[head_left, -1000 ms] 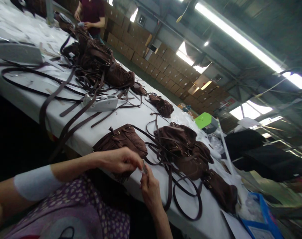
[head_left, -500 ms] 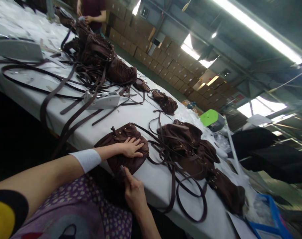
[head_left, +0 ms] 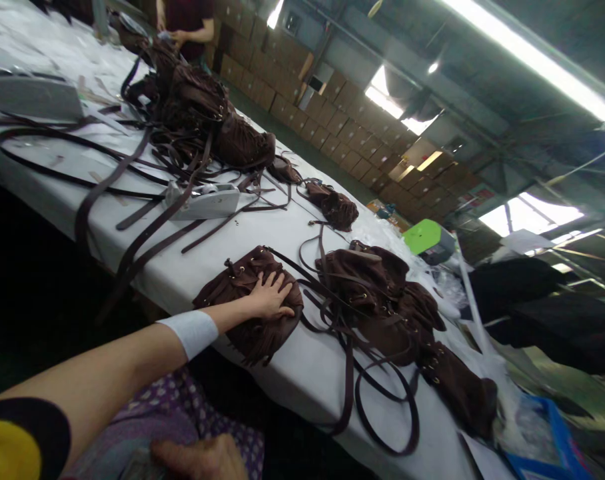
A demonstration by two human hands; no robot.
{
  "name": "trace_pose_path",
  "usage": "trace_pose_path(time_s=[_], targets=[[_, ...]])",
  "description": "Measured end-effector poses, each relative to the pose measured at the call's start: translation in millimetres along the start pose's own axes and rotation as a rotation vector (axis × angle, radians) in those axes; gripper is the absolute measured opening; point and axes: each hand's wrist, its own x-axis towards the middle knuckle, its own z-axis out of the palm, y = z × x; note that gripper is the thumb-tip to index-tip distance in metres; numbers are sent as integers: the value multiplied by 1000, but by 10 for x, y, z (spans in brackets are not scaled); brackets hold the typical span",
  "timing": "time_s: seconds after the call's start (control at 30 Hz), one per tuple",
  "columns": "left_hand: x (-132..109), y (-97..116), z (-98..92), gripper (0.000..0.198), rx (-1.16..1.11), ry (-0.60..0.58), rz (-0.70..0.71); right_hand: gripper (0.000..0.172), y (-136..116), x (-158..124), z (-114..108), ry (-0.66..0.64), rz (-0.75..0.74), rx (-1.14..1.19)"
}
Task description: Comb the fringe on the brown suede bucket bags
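A dark brown drawstring bag with gold eyelets and a fringed edge lies at the front edge of the white table. My left hand rests flat on it, fingers spread. At the bottom of the view, over my lap, is my right hand, blurred and partly cut off. Its fingers look closed around a small greyish thing that I cannot make out. To the right, more brown bags lie heaped with their long straps looping over the table edge.
A larger bag pile and a grey tape dispenser are at the left, with straps hanging off the front. A blue crate stands at lower right. Across the table a person works before stacked cartons.
My right hand has left the bag's lower edge and dropped down and left over my lap. My left hand still presses on the bag, which now shows its fringe.
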Motion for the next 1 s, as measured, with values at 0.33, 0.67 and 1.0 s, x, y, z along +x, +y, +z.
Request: trace_pose_path(time_s=[0.33,0.67,1.0], targets=[[-319,150,-212,78,-42,107,75,51,556,-300,-854,752,506,16],[-1199,245,-975,38,-498,-244,495,48,629,155,-901,507,212,-328],[-173,-172,-157,76,-109,-196,135,52,606,386,-541,353,223,-416]])
